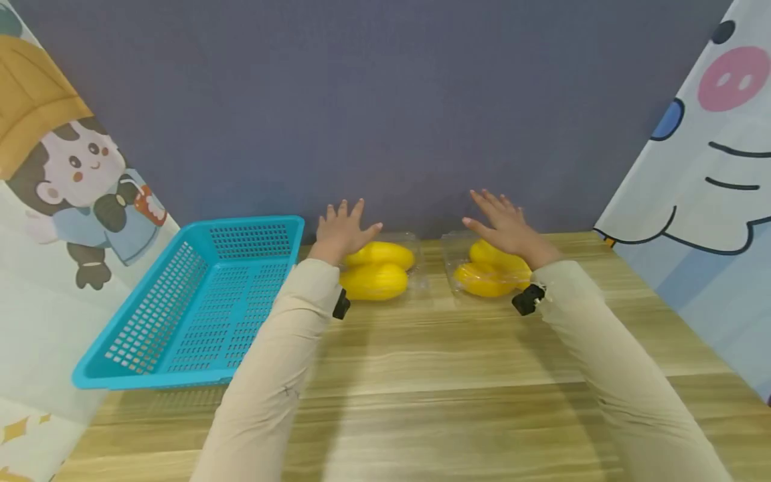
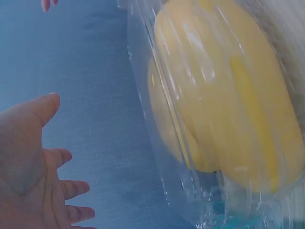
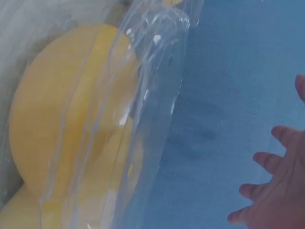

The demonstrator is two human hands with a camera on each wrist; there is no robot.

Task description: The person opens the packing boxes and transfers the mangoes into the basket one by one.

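Two clear plastic boxes with yellow, mango-like fruits inside stand side by side against the back panel. My left hand (image 1: pixel 341 234), fingers spread, hovers above the left side of the left box of yellow fruits (image 1: pixel 376 280). Over the right box of yellow fruits (image 1: pixel 486 278), my right hand (image 1: pixel 504 229) is spread out in the same way. In the left wrist view the clear box (image 2: pixel 209 95) lies beside the left hand (image 2: pixel 28 167), apart from it. The right wrist view has the box (image 3: pixel 71 114) apart from the right hand (image 3: pixel 281 186). Neither hand holds anything.
A blue plastic basket (image 1: pixel 223 288) with perforated walls stands on the left of the wood-grain table (image 1: pixel 421 388). A dark grey-blue panel (image 1: pixel 385 120) rises behind the boxes. Cartoon-printed sheets (image 1: pixel 108 181) flank both sides.
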